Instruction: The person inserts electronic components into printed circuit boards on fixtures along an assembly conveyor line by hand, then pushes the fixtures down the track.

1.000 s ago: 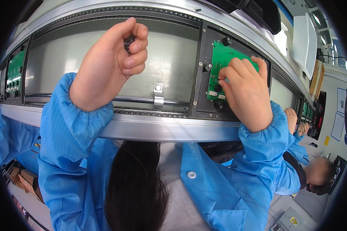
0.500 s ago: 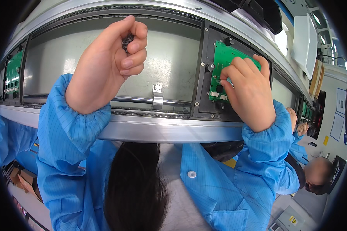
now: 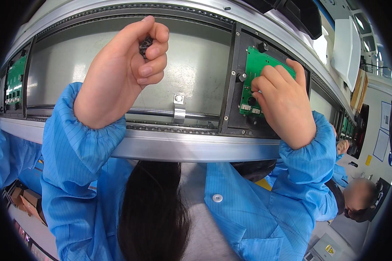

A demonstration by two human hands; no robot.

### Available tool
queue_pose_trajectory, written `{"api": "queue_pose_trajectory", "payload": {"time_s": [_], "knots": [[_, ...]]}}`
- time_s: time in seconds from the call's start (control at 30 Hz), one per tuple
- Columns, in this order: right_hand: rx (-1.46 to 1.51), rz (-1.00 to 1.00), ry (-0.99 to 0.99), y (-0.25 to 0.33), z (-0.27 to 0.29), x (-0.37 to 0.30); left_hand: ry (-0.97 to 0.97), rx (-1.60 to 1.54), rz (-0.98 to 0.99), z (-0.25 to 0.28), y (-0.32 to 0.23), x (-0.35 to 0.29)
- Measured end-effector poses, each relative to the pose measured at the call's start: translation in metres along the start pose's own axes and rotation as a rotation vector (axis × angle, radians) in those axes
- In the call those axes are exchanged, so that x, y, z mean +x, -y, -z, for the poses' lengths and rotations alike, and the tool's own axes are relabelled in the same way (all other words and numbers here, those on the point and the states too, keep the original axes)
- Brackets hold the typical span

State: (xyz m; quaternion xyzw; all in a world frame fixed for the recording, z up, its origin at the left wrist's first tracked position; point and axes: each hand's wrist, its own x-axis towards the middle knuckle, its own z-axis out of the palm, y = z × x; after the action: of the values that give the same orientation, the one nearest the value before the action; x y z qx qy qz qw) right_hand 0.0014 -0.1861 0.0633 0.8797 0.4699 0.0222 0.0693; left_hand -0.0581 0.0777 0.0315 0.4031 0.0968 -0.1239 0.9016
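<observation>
My left hand (image 3: 124, 71) is raised over the conveyor, its fingers curled around a small clump of black parts (image 3: 145, 46) that shows between thumb and fingers. My right hand (image 3: 285, 102) reaches over a green circuit board (image 3: 259, 61) seated in a black carrier frame (image 3: 233, 87). Its thumb and index fingertip are pinched together just above the board's lower left, beside a dark round component (image 3: 251, 100). Whatever sits between those fingertips is hidden. White connectors (image 3: 246, 107) line the board's near edge, and the hand covers the board's right part.
Black knobs (image 3: 241, 77) stand on the carrier. Another green board (image 3: 15, 82) rides at the far left. A metal rail (image 3: 133, 147) borders the conveyor on my side, with a silver bracket (image 3: 179, 108) inside it. At right, another person (image 3: 357, 195) in blue works along the line.
The carrier with its board has shifted slightly right, and my right hand has moved along with it. My left hand has stayed nearly still, still curled around the black parts.
</observation>
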Motion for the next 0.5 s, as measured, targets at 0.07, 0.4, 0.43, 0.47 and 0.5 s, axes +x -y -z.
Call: {"api": "queue_pose_trajectory", "payload": {"time_s": [0.07, 0.4, 0.43, 0.47, 0.5], "knots": [[0.007, 0.027, 0.018, -0.004, 0.0, 0.0, -0.024, 0.013, -0.013, -0.003, 0.002, 0.002], [-0.088, 0.139, 0.132, -0.008, 0.006, 0.018, -0.037, -0.017, 0.004, -0.004, 0.002, 0.005], [-0.097, 0.153, 0.155, -0.009, 0.008, 0.021, -0.034, -0.023, 0.009, -0.005, 0.0, 0.003], [-0.102, 0.15, 0.147, -0.012, 0.01, 0.026, -0.029, -0.018, 0.003, -0.005, -0.001, 0.001], [-0.067, 0.105, 0.299, -0.016, 0.012, 0.033, -0.041, -0.079, 0.001, -0.003, 0.0, -0.003]]}}
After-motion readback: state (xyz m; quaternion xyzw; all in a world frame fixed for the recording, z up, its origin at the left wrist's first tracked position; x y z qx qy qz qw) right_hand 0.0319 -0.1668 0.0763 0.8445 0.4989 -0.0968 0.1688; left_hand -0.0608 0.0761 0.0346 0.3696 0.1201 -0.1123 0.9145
